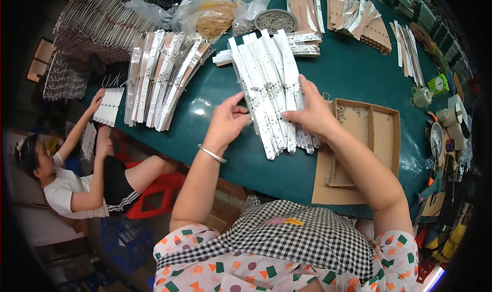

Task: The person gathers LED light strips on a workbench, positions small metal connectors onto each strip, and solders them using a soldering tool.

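Observation:
A thick bundle of white LED strips [271,94], long and narrow with small dark and yellowish parts along them, is between my two hands over the green table. My right hand [312,110] grips its right side, the thumb across the front and the fingers around the far edge. Curled against the bundle's left side is my left hand [225,120], its fingertips at the strips' edge. The strips fan slightly and their lower ends are uneven. Behind them, more white strips [223,57] lie crosswise on the table.
Left stands a large fanned stack of strips [159,82]. Behind are a metal bowl of small parts [275,21] and a plastic bag of yellowish bands [215,17]. A shallow cardboard box [384,138] lies right. A co-worker [77,184] sits left, touching a white panel [108,106].

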A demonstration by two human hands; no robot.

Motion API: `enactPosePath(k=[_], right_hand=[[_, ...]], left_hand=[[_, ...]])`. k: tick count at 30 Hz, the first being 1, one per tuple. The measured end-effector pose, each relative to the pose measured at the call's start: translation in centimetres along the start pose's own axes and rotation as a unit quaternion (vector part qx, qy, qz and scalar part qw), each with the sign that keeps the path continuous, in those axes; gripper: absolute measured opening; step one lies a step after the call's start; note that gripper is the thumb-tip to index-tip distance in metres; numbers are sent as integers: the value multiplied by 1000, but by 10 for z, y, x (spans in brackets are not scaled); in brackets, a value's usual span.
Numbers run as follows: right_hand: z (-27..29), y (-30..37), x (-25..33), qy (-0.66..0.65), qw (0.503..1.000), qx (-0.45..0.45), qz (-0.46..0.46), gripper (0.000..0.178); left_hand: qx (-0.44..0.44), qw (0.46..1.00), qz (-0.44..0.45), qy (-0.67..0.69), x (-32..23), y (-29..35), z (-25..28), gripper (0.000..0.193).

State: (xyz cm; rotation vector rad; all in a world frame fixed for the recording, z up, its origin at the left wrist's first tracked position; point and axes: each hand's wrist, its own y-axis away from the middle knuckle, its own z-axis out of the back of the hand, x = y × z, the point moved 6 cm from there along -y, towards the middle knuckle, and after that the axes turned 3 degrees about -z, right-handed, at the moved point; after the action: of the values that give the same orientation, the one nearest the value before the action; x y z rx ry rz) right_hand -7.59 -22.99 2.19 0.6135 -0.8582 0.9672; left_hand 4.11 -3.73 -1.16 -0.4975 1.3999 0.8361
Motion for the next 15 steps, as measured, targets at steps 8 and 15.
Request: enactPosePath(k=[8,15], right_hand=[[-21,-12,-27,-196,978,-40,-62,87],[-50,1,29,-412,904,81,-85,69]], left_hand=[[-81,991,-106,12,-14,-12,-38,59],[-57,990,-59,118,-4,-9,-33,50]])
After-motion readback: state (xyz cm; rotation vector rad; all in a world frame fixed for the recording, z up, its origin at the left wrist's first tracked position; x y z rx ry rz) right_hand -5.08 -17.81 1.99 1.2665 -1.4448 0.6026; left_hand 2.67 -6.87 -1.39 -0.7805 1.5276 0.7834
